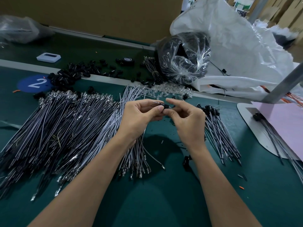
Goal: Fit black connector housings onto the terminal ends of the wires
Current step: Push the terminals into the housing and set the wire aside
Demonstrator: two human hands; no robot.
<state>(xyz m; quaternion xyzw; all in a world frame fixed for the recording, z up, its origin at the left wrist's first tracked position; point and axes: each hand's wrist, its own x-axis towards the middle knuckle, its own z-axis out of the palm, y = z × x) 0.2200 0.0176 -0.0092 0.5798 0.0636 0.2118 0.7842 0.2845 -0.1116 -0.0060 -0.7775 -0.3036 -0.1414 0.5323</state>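
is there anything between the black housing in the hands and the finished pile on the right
Nothing visible. The small black plastic connector housing is pinched between left hand and right hand; only bare green mat lies before the bundle of grey wires with black housings fitted.

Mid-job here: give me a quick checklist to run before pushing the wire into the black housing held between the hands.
1. Black housing pinched between fingertips of left hand and right hand: ok.
2. Terminal lined up with the housing cavity: cannot tell, fingers hide it.
3. Wire held in the left hand: cannot tell.
4. Loose wires within reach on the green mat: ok.
5. Spare housings available at the back: ok.
6. Finished wires kept apart on the right: ok.
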